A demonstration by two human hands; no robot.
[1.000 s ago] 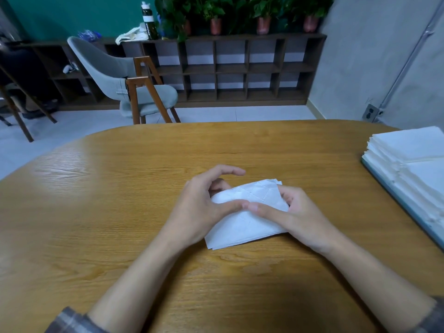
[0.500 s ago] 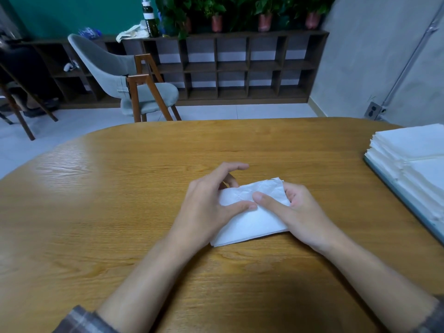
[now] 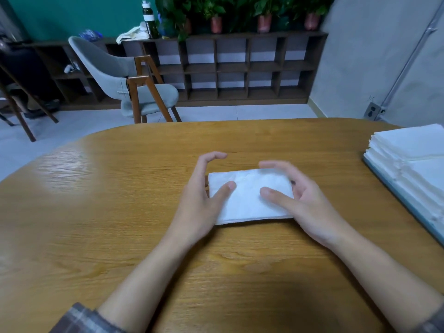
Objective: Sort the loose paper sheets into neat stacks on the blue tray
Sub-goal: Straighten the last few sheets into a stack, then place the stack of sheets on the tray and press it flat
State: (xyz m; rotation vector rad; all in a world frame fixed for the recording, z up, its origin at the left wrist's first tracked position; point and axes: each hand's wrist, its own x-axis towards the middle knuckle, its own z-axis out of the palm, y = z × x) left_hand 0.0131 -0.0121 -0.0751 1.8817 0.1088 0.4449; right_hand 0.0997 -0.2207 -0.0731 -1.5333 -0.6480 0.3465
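Note:
A folded white paper sheet [image 3: 249, 198] lies flat on the wooden table [image 3: 108, 224] in front of me, its long edges running left to right. My left hand [image 3: 199, 205] sits at its left edge with the thumb resting on top and the fingers arched in the air above the far left corner. My right hand [image 3: 310, 207] is at the right edge, thumb lying on the paper, and its blurred fingers arch over the far right corner. At the far right, the blue tray [image 3: 396, 191] carries tall stacks of white sheets [image 3: 413, 147].
A grey chair with wooden legs [image 3: 125, 75] stands beyond the table's far edge. Behind it a low dark shelf unit [image 3: 240, 68] with potted plants and a bottle lines the wall. Bare wood lies left of my hands.
The sheet has turned from a slant to lie square to me. Both hands have moved apart to its left and right edges, and the fingers have lifted and spread.

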